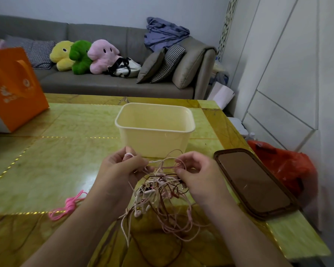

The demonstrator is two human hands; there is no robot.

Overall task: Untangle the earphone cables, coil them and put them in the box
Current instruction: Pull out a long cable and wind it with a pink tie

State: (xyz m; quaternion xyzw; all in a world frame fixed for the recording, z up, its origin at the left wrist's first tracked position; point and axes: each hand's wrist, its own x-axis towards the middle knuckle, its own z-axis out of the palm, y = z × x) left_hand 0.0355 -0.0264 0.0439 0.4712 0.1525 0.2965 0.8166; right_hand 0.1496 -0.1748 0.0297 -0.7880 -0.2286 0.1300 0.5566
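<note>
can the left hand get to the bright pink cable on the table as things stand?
Probably yes, once it lets go. The bright pink cable lies on the table just outside the left forearm with nothing over it, but the left hand is pinching a strand of the tangled earphone cables.

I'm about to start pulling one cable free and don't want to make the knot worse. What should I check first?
1. Both hands on the tangle: left hand and right hand pinch strands: ok.
2. Tangle loosened: not ok, cables still knotted.
3. A free end found: cannot tell.
4. Box open, within reach: ok.
5. Lid off, aside: ok.
6. Pink cord apart from tangle: ok.
</note>
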